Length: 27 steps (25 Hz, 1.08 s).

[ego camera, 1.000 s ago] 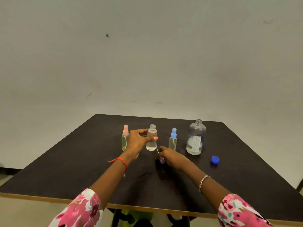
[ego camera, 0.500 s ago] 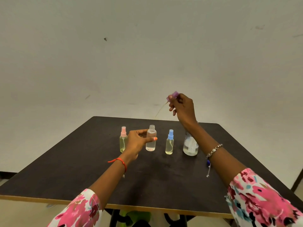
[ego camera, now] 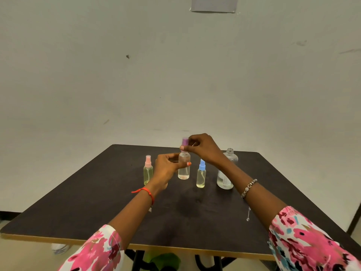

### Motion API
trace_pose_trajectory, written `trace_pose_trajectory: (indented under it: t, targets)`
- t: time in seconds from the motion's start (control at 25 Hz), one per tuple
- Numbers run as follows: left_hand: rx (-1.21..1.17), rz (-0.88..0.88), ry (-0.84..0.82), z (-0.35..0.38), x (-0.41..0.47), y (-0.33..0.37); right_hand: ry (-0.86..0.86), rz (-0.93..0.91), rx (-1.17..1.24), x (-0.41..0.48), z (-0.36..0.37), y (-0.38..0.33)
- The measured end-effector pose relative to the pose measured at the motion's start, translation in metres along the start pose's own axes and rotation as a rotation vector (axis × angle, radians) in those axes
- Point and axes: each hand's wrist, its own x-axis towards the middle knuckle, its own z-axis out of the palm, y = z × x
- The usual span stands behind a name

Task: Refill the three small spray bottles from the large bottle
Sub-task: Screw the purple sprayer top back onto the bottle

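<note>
1. We cannot read the label [ego camera: 224,179] on the large bottle [ego camera: 232,159].
2. Our left hand [ego camera: 166,169] grips the clear middle bottle [ego camera: 183,172], upright on the table [ego camera: 97,202]; our right hand [ego camera: 203,147] pinches the purple cap [ego camera: 184,142] at its neck.

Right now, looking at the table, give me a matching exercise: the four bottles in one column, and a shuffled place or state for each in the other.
1. pink-topped bottle
2. middle bottle
3. blue-topped bottle
4. large bottle

A. no cap, neck open
B. left hand grips it; right hand holds purple top over its neck
C. farthest left, untouched
D. second from the right

Pairs: 1-C, 2-B, 3-D, 4-A
</note>
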Motion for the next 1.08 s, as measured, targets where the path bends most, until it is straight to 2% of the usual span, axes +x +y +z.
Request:
trace_pose_trajectory:
  t: [0.28, 0.36, 0.48, 0.8, 0.96, 1.08]
  targets:
    - [0.026, 0.039, -0.020, -0.001, -0.002, 0.007, 0.065, 0.161, 0.052, 0.003, 0.009, 0.003]
    - [0.018, 0.035, -0.027, 0.000, -0.003, 0.009, 0.008, 0.162, 0.037, 0.004, 0.007, 0.002]
    - [0.003, 0.032, -0.019, 0.000, -0.003, 0.009, -0.045, 0.149, 0.148, 0.006, -0.003, 0.001]
    - [-0.002, 0.010, 0.003, -0.001, -0.002, 0.004, 0.033, 0.165, 0.156, 0.004, -0.011, 0.006]
    - [0.002, 0.013, 0.001, 0.000, 0.000, 0.004, -0.090, 0.102, 0.240, 0.006, -0.012, 0.006]
    - [0.003, 0.012, 0.004, -0.001, 0.000, 0.002, -0.070, 0.123, 0.186, 0.006, -0.009, 0.008]
